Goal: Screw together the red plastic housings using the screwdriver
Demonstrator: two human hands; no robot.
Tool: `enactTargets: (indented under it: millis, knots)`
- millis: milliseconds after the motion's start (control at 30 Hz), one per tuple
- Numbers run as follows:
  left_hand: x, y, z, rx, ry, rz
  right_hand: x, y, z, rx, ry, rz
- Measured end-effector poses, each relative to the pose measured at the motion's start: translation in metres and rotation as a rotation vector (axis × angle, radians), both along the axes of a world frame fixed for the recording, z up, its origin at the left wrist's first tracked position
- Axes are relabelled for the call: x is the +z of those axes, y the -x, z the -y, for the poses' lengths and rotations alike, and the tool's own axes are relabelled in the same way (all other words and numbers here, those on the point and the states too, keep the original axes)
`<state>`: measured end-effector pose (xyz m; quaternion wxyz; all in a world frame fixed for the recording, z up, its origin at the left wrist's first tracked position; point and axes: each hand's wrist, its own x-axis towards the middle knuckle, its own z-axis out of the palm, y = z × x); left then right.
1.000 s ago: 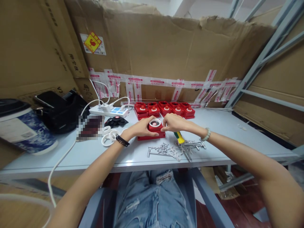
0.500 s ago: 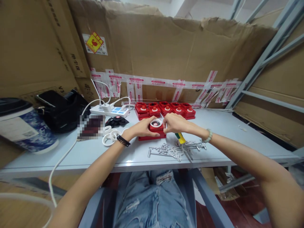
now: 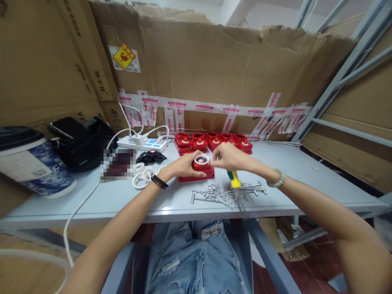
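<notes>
My left hand (image 3: 186, 165) is closed around the left side of a red box (image 3: 202, 168), its thumb along the near face. A white ring (image 3: 201, 159) with a dark centre sits on top of the box. Just right of the box is my right hand (image 3: 228, 157), with its fingers curled and thumb and forefinger close together. From under this hand sticks the green and yellow handle of a screwdriver (image 3: 234, 180), its shaft blurred and pointing towards me. Whether the fingertips also pinch something small cannot be made out. Loose screws (image 3: 211, 191) lie in front.
Several red boxes with round knobs (image 3: 216, 141) stand in a row behind. T-handled metal keys (image 3: 255, 188) lie at the right of the screws. White rings (image 3: 141, 178), a black part (image 3: 151, 156), a power strip (image 3: 143, 143) and a large cup (image 3: 36, 167) are on the left.
My right hand has drawn slightly right, away from the box, and the screwdriver in it has swung a little. My left hand and the box stay in place.
</notes>
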<state>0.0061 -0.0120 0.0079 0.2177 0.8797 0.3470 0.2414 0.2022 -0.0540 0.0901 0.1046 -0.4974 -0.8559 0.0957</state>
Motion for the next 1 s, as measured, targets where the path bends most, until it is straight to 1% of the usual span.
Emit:
enactTargets:
  millis: [67,133,200,233,300,400,500,667,833,1000]
  knots:
    - [0.002,0.001,0.001,-0.009,0.002,-0.011,0.013,-0.005,-0.008,-0.052,-0.263,-0.233]
    - [0.004,0.002,0.003,-0.03,0.02,-0.025,0.025,-0.009,-0.017,-0.145,-0.546,-0.428]
    - [0.006,0.002,0.004,-0.046,0.037,-0.034,0.03,-0.01,-0.026,-0.229,-0.714,-0.54]
    - [0.007,0.002,0.005,-0.048,0.044,-0.036,0.029,-0.01,-0.031,-0.254,-0.751,-0.568]
    - [0.007,0.001,0.005,-0.048,0.055,-0.034,0.024,-0.006,-0.04,-0.271,-0.76,-0.578]
    - [0.007,0.0,0.005,-0.056,0.063,-0.03,0.013,0.001,-0.049,-0.275,-0.701,-0.52]
    - [0.007,-0.001,0.005,-0.061,0.063,-0.034,0.007,0.005,-0.051,-0.299,-0.645,-0.46]
    - [0.009,-0.001,0.006,-0.067,0.061,-0.061,0.006,0.007,-0.051,-0.293,-0.669,-0.444]
    - [0.008,-0.001,0.005,-0.064,0.053,-0.061,0.007,0.01,-0.053,-0.257,-0.713,-0.432]
    - [0.007,-0.001,0.004,-0.062,0.046,-0.065,0.005,0.015,-0.056,-0.311,-0.732,-0.368]
